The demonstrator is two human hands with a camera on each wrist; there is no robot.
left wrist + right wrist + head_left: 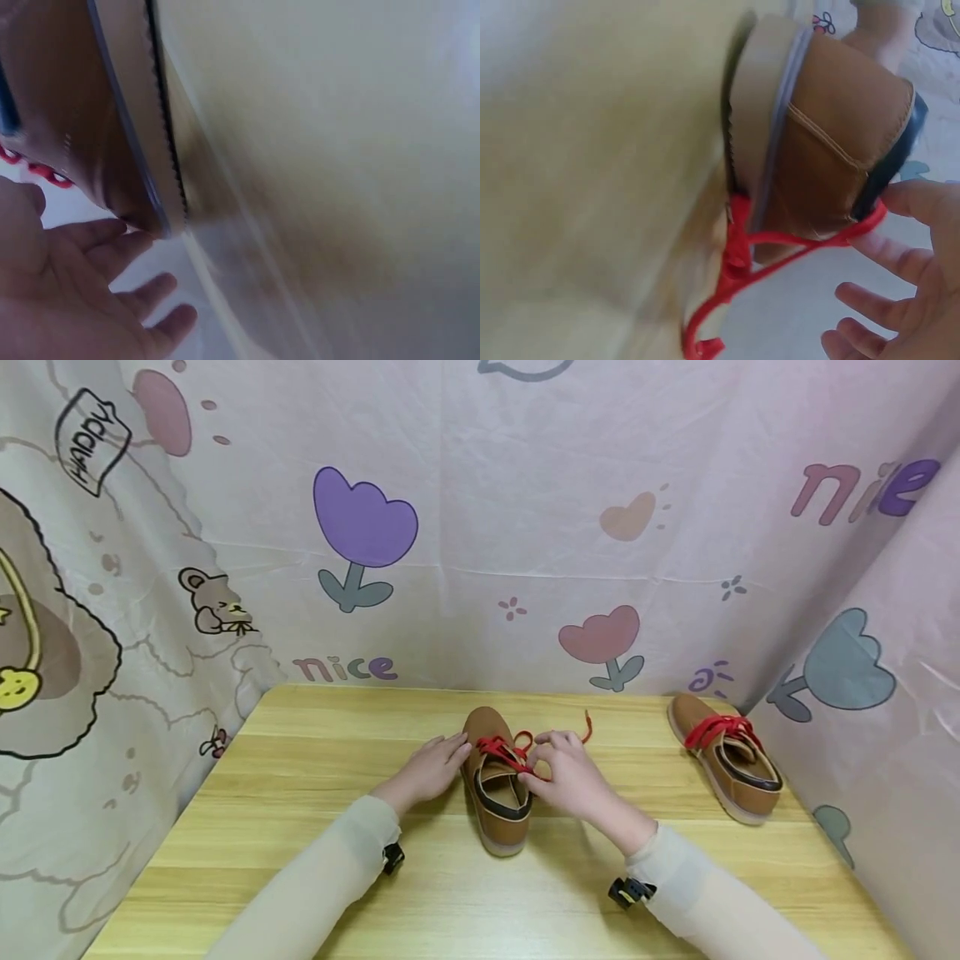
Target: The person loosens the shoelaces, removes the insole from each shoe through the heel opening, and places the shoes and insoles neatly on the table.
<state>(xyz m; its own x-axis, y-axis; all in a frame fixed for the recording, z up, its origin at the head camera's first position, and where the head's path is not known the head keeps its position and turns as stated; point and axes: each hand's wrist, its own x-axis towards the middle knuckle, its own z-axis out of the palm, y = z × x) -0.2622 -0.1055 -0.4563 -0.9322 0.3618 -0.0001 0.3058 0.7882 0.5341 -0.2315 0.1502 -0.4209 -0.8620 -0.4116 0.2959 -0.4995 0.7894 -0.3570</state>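
A brown shoe (502, 828) with a dark collar stands upright in the middle of the table, its toe pointing away from me. My left hand (429, 772) rests its fairly straight fingers against the left side near the toe; in the left wrist view the fingertips (112, 251) touch the leather just above the pale sole. On the other side, my right hand (572, 778) pinches a red shoelace (787, 259) between thumb and index finger, close to the collar. Its other fingers are spread and loosely bent. The lace runs loose down beside the shoe onto the table.
A matching brown shoe (753, 797) with red laces (723, 729) lies at the table's right side. One loose lace end (588, 727) curls on the wooden table (322, 860) beyond my right hand. Printed curtains (480, 527) enclose the back and both sides.
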